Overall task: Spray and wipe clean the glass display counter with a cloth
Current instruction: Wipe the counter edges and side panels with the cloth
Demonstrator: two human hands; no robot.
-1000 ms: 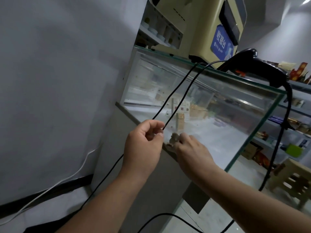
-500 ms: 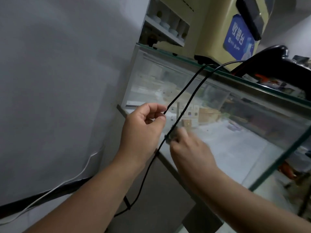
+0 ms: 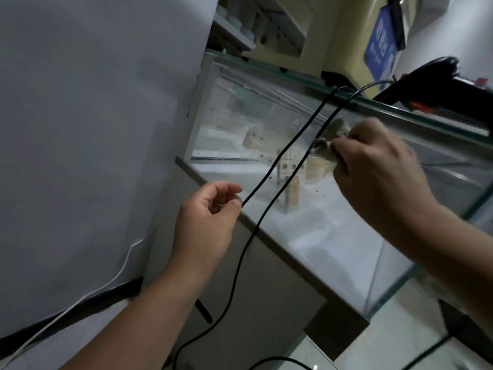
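Near the top edge of the glass display counter (image 3: 333,249), my right hand (image 3: 378,166) grips the cloth (image 3: 333,134); my left hand (image 3: 205,222) pinches a black cable (image 3: 282,156). I should hold it clear and wipe behind.

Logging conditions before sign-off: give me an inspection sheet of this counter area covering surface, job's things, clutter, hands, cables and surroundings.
Surface: glass display counter, front pane hazy, small boxes inside.
Job's things: cloth pressed to the pane; spray bottle, nothing seen.
Clutter: cream machine with a blue sign and black handheld scanner on the countertop.
Hands: left hand pinches a black cable; right hand grips the cloth.
Cables: second black cable hangs down across the pane; white cable runs along the wall.
Surroundings: grey wall at left, tiled floor below.
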